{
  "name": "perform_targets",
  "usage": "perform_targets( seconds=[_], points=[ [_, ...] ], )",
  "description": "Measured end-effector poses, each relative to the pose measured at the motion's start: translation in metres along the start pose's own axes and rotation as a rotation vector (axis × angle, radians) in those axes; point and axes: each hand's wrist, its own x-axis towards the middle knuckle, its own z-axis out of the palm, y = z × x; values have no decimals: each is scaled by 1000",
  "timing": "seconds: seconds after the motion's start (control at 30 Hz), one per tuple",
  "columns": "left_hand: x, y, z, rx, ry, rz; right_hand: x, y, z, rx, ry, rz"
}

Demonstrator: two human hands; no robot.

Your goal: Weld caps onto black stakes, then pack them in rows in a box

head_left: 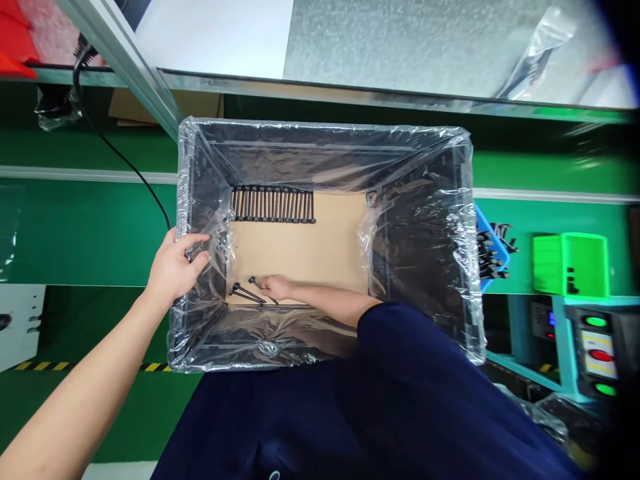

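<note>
A dark crate (325, 128) lined with clear plastic film stands before me, a tan sheet (300, 250) on its floor. My left hand (176, 263) rests over the crate's left rim, thumb and forefinger stretched apart; some fingers are hidden. Reaching inside, my right hand (277, 287) is closed around a black bolt-like part (255, 283) near the front left corner. Beside it lie a couple of loose black bolt-like parts (248, 294), slanting. Along the back left of the sheet runs a tight row of several similar black parts (274, 205).
On the green bench to the right are a blue bin (493, 247) of black parts and a green bin (570, 265). A control box (599, 353) with buttons sits below. A metal shelf (400, 47) spans the back; a black cable (120, 157) hangs left.
</note>
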Motion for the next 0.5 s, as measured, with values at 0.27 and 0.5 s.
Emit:
perform_targets(
  seconds=[0.27, 0.5],
  points=[
    [0, 1, -2, 23, -9, -22, -53, 124, -103, 247, 600, 290],
    [-1, 5, -3, 44, -7, -19, -12, 194, -168, 214, 871, 454]
  ],
)
